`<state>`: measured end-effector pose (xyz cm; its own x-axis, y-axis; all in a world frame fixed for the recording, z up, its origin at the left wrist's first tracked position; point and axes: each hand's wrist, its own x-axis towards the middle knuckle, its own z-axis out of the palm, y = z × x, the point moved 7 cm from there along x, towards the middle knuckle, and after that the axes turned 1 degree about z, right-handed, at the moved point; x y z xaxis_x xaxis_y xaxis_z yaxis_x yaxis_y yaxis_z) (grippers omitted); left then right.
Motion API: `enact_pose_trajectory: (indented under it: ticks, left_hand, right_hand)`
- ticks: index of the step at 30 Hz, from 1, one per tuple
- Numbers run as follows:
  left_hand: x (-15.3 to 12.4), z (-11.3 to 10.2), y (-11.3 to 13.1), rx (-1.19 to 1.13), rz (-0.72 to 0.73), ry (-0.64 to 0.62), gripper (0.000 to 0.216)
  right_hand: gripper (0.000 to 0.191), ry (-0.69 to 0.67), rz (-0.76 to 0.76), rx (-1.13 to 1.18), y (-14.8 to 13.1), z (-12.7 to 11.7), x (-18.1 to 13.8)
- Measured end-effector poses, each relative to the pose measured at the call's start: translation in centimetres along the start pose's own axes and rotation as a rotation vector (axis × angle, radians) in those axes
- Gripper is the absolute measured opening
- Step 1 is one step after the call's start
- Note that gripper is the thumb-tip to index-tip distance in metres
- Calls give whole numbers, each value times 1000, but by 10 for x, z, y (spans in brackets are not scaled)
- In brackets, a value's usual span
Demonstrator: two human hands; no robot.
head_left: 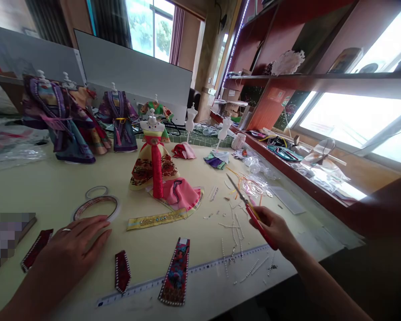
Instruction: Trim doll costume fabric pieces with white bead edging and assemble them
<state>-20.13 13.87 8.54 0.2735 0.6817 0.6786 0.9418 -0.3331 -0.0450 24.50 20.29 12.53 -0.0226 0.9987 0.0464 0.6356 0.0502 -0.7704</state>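
The left hand lies flat on the pale yellow table, fingers spread and holding nothing, fingertips just beside a flat ring of clear tape. The right hand is closed around red-handled steel scissors, blades pointing away beyond the fingertips, above scattered strands of white pearl beads. Bare tabletop lies between the hands. A long clear ruler runs along the near edge, behind the wrists. The grip hides most of the handles, and a pixelated block masks what sits left of the left fingers.
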Motion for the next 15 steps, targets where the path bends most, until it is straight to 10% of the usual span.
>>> enact_pose_trajectory:
  ticks: [8, 15]
  left_hand:
    - [-7, 7, -6, -64, -64, -10, 26]
    - [1, -4, 3, -86, -86, 4, 22]
  right_hand:
    - [60, 416, 341, -357, 116, -109, -4]
    - [76, 545, 483, -631, 152, -160, -5]
